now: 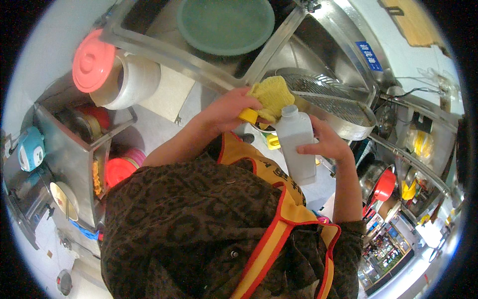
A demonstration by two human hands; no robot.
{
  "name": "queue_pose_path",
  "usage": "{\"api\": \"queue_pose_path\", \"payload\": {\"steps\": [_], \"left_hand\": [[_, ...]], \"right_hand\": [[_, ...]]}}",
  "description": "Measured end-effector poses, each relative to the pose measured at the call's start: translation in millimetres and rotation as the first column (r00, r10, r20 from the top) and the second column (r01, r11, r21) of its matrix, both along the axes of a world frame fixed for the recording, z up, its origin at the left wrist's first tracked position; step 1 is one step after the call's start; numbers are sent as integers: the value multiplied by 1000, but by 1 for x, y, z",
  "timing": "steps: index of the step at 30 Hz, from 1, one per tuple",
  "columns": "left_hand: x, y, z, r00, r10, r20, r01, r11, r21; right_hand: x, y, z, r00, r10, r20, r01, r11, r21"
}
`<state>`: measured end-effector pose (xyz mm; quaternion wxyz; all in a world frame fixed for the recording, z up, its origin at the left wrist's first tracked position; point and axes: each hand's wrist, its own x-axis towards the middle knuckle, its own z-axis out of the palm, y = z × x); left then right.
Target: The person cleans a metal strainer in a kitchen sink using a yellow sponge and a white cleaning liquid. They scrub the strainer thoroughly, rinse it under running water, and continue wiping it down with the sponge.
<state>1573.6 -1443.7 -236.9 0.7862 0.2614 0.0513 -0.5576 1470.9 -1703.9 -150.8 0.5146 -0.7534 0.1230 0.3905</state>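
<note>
In my left hand (239,108) is a yellow textured scrubbing cloth (274,95), held beside the mouth of a white plastic bottle (295,144). A small solid yellow piece (248,116) also sits in that hand; I cannot tell whether it is a cap or a handle. My right hand (326,140) grips the bottle around its side, thumb across the front. The bottle stands nearly upright with its neck uncapped, and its contents cannot be made out. Just beyond both hands is a round metal pan with a slotted rack (328,93).
A stainless double sink (209,73) lies ahead, a green basin (226,26) in its left bowl. To the left are a bin with a pink lid (93,61) and a steel cabinet (67,149). Rails with hanging cookware, including a red ladle (384,185), run along the right.
</note>
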Motion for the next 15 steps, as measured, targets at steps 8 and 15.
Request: {"api": "queue_pose_path", "payload": {"steps": [8,15], "left_hand": [[13,8,-10,998,60,-22,-61,996,-63],[35,11,-25,981,169,-93,-173,984,-43]], "right_hand": [[-12,6,-16,978,-45,202,59,996,-60],[-28,27,-25,874,-125,470,203,972,-119]]}}
